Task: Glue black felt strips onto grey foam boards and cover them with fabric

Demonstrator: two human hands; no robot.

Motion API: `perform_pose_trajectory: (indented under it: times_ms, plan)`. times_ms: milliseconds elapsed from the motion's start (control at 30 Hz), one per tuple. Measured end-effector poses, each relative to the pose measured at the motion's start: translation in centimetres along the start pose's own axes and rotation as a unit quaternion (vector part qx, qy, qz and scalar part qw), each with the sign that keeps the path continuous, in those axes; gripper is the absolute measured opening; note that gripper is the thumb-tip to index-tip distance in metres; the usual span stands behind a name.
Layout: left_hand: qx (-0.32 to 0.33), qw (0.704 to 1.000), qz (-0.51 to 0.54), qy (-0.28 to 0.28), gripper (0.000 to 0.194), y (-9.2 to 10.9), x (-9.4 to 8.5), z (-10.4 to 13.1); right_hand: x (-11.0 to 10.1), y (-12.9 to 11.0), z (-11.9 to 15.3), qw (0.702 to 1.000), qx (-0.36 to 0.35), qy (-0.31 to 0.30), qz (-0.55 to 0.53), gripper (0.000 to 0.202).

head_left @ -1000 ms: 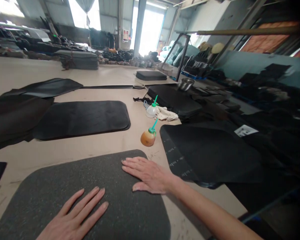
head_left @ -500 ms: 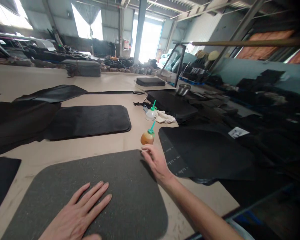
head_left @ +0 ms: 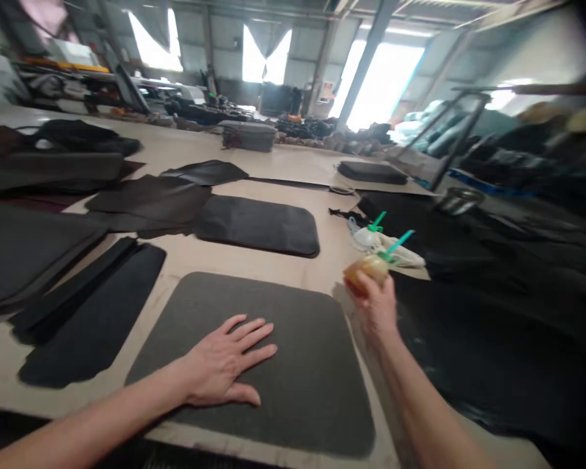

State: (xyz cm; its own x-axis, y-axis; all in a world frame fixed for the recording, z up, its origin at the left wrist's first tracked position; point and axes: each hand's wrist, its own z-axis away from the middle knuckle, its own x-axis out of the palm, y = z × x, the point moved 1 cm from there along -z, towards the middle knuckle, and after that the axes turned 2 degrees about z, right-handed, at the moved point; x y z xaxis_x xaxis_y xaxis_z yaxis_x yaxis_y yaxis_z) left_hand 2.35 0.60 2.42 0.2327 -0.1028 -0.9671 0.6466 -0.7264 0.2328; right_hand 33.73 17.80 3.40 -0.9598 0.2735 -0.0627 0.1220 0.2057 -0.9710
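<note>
Head view: the right hand (head_left: 379, 309), flat on the dark mat (head_left: 303, 371) one second ago, is now closed around the amber bottle (head_left: 364, 272). The bottle, upright on the tabletop (head_left: 254, 264) in the earlier frames, is tilted beyond the mat's far right corner, spout pointing up and to the right; base clearance cannot be told. The right forearm extends from the lower right. The left hand (head_left: 224, 365) remains palm down on the mat, fingers spread, forearm entering from the lower left. The white bottle (head_left: 366, 238) is located just behind the amber bottle.
</note>
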Motion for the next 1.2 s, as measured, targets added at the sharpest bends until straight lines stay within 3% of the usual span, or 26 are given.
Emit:
perform_pose_trajectory:
  times_ms: [33, 100, 167, 233, 300, 433, 633, 833, 1033, 1200]
  plan:
    - [-0.002, 1.0, 0.002, 0.007, 0.081, 0.2, -0.2, 0.1, 0.3, -1.1, 0.5, 0.999, 0.003, -0.038, -0.03, 0.06]
    - [-0.009, 1.0, -0.004, 0.016, 0.08, 0.4, -0.5, 0.2, 1.3, -3.3, 1.7, 0.982, 0.024, -0.173, -0.068, 0.061]
    - [-0.024, 0.999, -0.018, 0.026, 0.079, 0.6, -0.6, 0.5, 2.9, -5.1, 3.2, 0.965, -0.009, -0.262, 0.005, 0.064]
    - [-0.05, 0.997, -0.032, 0.045, 0.081, 1.2, -0.6, 1.0, 5.1, -6.7, 5.4, 0.939, -0.068, -0.325, 0.088, 0.066]
    - [-0.079, 0.994, -0.041, 0.07, 0.081, 2.2, -0.4, 1.8, 7.7, -7.8, 8.0, 0.915, -0.099, -0.377, 0.099, 0.066]
    - [-0.128, 0.985, -0.037, 0.11, 0.078, 4.2, 0.5, 3.5, 12.5, -8.4, 12.9, 0.876, -0.075, -0.473, 0.048, 0.063]
    - [-0.184, 0.975, 0.006, 0.125, 0.081, 4.1, 2.7, 4.9, 15.5, -8.0, 16.7, 0.848, -0.172, -0.482, 0.142, 0.053]
    - [-0.22, 0.968, 0.006, 0.121, 0.09, 3.2, 3.1, 5.2, 16.8, -8.4, 18.2, 0.829, -0.203, -0.511, 0.103, 0.049]
    - [-0.225, 0.967, 0.011, 0.119, 0.09, 3.2, 3.6, 5.5, 17.7, -8.6, 18.4, 0.795, -0.251, -0.546, 0.082, 0.041]
    - [-0.23, 0.962, -0.016, 0.147, 0.092, 3.3, 3.2, 5.8, 17.9, -8.0, 17.0, 0.8, -0.263, -0.531, 0.096, 0.045]
